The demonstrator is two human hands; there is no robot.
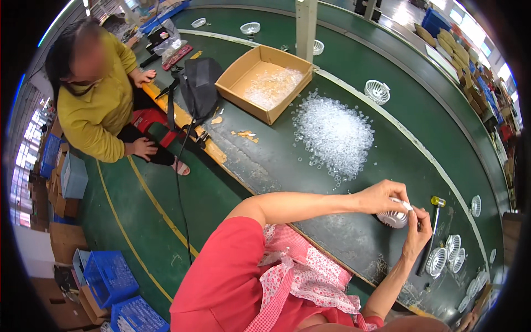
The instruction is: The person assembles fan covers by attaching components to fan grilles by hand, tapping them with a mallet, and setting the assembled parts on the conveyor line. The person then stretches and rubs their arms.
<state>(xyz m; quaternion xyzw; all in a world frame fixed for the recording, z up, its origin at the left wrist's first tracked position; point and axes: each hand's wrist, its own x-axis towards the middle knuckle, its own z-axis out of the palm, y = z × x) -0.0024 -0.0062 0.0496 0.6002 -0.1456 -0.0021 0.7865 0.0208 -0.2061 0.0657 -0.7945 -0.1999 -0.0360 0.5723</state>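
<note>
While my left hand (381,196) and right hand (416,232) both pinch the small white fan grille (392,218) just above the green bench (310,166), I'd judge it light, thin-ribbed plastic, prob. fragile; hold by rim, not ribs. Hammer (431,232) beside.

Green floor (166,210) with yellow lines, long green workbench (354,72) (probably windows far left).

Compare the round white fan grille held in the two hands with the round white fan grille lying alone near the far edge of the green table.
The held grille is gripped by the left hand and right hand, partly covered; the far grille lies untouched and fully visible. Both are white, round and slotted.
</note>
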